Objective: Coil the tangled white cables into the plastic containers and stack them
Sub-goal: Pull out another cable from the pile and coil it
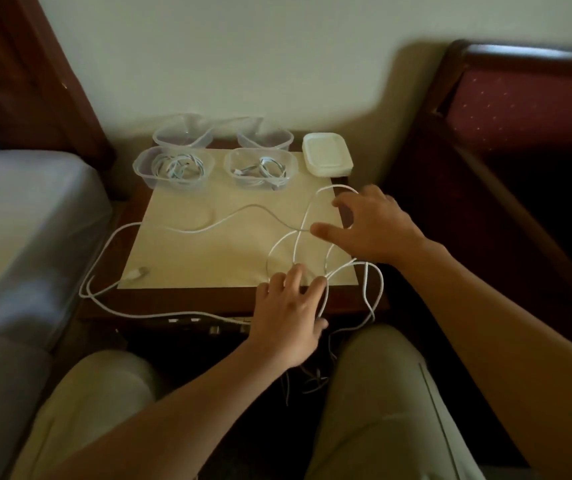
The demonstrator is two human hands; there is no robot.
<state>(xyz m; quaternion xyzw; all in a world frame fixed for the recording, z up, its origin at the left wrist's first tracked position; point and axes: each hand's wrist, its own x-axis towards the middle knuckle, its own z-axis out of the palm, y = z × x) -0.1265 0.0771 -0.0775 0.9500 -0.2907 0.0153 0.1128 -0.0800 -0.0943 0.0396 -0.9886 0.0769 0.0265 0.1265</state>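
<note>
A: Where is the long white cable (243, 211)?

B: It lies loose on the small brown wooden table (180, 301) with the pale square top. It makes big loops on the near right side. Part of it hangs off the left edge and the near edge.

A: What do the hands do?

B: The left hand (288, 317) rests on the near edge with fingers spread wide, touching a loop. The right hand (371, 226) is above the loops, fingers spread wide. It grips nothing.

A: And the boxes?

B: Four clear plastic containers (173, 166) sit at the far side. The two nearer ones have coiled white cables inside. The stack of white lids (326, 157) is just right of them.
</note>
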